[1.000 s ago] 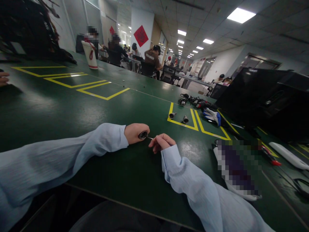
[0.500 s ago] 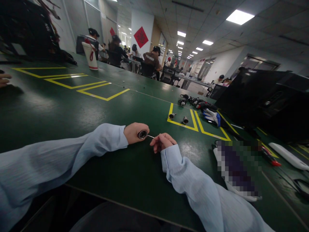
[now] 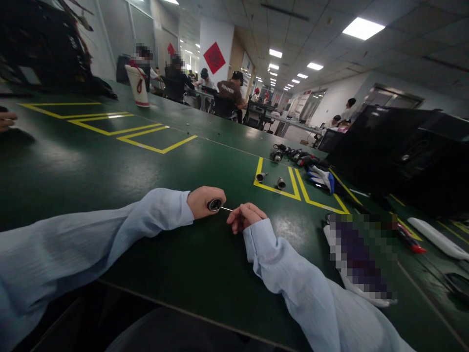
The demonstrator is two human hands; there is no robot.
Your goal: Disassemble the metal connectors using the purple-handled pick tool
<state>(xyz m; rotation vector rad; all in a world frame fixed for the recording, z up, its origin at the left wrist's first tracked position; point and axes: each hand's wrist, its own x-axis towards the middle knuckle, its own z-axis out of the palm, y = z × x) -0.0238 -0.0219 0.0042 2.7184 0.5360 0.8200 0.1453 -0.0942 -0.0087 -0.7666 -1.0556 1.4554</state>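
Wrapped round a dark cylindrical metal connector [image 3: 214,205] is my left hand [image 3: 202,201]; the connector's round open end faces me. My right hand [image 3: 247,217] is closed in a pinch on a thin metal rod [image 3: 226,209], like the shaft of a small hand tool, whose far end meets the connector at its side. The rod's handle, if any, is hidden in the fingers. Both hands are just above the green table [image 3: 198,264]. Beyond them, two similar metal connectors [image 3: 261,177] lie inside a yellow-taped square.
At the right are a blue-and-white glove [image 3: 321,178], cabled connectors [image 3: 278,154], a red-handled tool [image 3: 412,239], a blurred-out flat item [image 3: 361,259] and a black case [image 3: 399,151]. A paper cup [image 3: 138,88] stands far left. Another person's hand [image 3: 6,120] shows at the left edge.
My hands hold the same grip; the connector has shifted very slightly left and down. In the background a person now stands behind the black case.
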